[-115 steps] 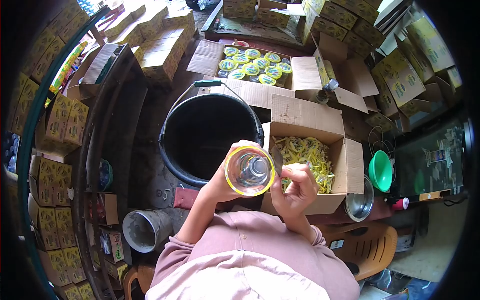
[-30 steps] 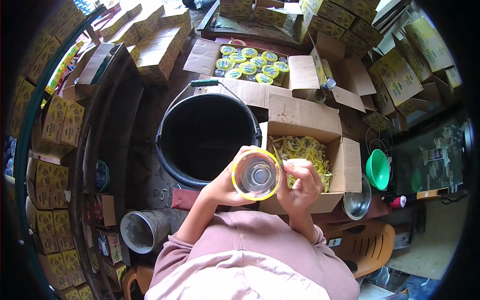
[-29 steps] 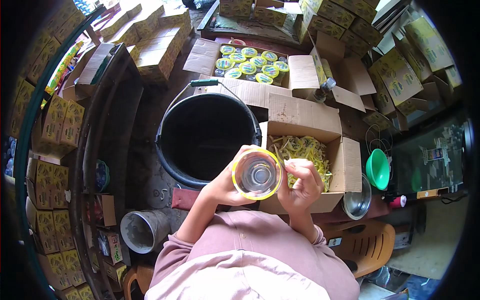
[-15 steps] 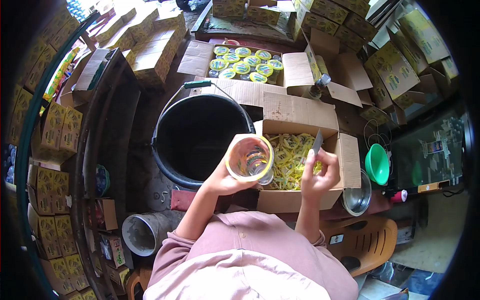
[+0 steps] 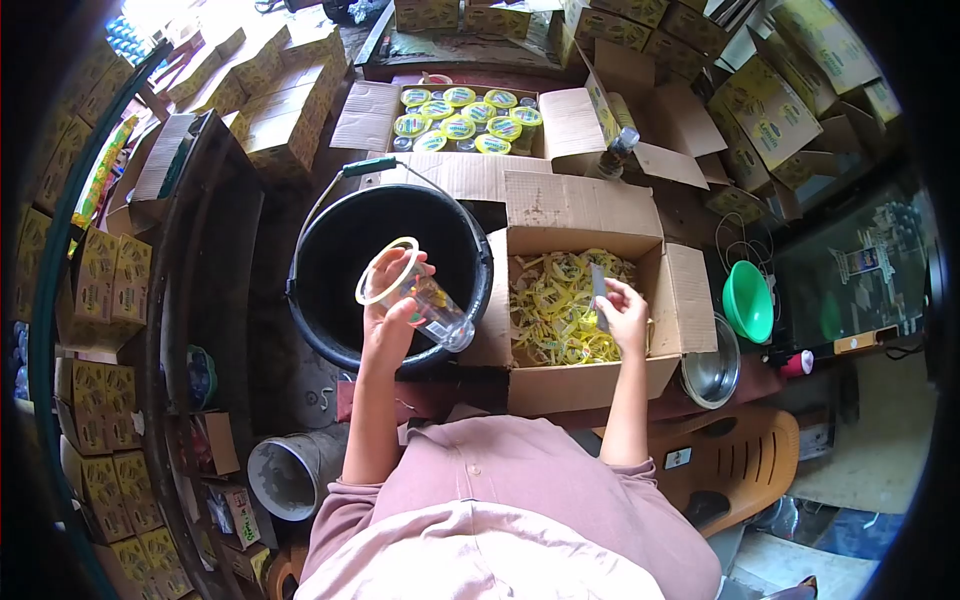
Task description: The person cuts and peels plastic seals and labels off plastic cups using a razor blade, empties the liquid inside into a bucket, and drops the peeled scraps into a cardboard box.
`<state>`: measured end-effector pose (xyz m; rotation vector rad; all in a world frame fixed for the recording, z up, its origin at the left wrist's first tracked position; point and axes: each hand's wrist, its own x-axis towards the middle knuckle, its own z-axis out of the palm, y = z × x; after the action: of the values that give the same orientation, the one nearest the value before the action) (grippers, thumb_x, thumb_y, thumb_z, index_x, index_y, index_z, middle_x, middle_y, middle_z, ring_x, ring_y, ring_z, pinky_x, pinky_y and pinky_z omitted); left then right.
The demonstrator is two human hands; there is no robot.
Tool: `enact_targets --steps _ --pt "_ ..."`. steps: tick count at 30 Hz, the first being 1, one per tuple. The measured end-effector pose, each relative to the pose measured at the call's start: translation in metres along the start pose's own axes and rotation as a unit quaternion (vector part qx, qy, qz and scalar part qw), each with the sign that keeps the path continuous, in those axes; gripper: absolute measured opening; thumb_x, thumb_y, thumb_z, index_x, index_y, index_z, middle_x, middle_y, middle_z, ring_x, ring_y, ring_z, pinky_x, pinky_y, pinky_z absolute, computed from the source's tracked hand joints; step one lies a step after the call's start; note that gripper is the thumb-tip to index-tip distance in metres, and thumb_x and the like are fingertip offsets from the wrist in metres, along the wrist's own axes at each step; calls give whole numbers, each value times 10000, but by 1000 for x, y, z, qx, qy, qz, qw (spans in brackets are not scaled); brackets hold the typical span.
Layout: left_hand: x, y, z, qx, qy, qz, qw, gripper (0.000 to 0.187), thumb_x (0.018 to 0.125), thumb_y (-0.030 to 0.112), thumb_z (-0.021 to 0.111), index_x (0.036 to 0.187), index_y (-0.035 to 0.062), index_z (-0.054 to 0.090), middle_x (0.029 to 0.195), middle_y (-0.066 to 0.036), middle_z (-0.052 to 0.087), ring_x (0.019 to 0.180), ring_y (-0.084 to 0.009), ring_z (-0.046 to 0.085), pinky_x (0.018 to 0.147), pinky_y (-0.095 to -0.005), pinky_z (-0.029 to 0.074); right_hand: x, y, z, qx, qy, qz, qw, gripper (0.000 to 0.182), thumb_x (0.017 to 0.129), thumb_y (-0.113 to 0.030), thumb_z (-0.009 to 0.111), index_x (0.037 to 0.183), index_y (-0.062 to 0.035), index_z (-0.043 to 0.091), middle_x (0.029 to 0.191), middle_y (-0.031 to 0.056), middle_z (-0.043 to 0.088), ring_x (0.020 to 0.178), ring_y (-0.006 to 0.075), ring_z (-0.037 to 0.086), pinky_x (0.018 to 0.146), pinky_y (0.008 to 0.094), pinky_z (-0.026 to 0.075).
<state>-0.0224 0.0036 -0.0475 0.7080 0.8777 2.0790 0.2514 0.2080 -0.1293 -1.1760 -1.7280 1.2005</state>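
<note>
My left hand point(image 5: 388, 310) is wrapped round a clear plastic cup point(image 5: 437, 315) with a yellow rim, tilted over the large black bucket point(image 5: 480, 305). My right hand point(image 5: 625, 318) pinches a flat grey blade point(image 5: 599, 290) above an open cardboard box point(image 5: 560, 388). Thin yellow and clear strips point(image 5: 560, 310) fill much of that box. Behind it, another open box point(image 5: 570, 110) holds several cups with yellow-green lids point(image 5: 457, 127).
A green bowl point(image 5: 749, 302) and a metal bowl point(image 5: 712, 365) lie to the right, near an orange chair point(image 5: 745, 460). A glass bottle point(image 5: 618, 152) stands behind the strip box. A grey bucket point(image 5: 285, 478) is at the lower left. Stacked cartons point(image 5: 290, 110) line the left.
My left hand has carried the cup leftward from beside the strip box to over the black bucket. My right hand and blade are slightly lower over the strips. The whole view has shifted a little.
</note>
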Motion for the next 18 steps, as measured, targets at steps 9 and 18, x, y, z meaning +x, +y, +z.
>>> enact_targets --steps 9,18 --pt "2 -16 -16 70 4 -10 997 597 709 185 626 1231 58 366 1121 -100 491 1031 -186 494 831 -299 434 78 18 141 368 2 257 894 288 721 -15 664 987 -52 559 806 45 634 645 118 618 508 227 492" --pt "3 -23 -18 138 11 18 990 609 711 168 665 1240 75 377 1127 -81 480 1032 -186 500 835 -289 432 91 27 173 285 75 222 929 412 683 33 691 1023 49 458 901 154 610 720 198 629 617 300 554"
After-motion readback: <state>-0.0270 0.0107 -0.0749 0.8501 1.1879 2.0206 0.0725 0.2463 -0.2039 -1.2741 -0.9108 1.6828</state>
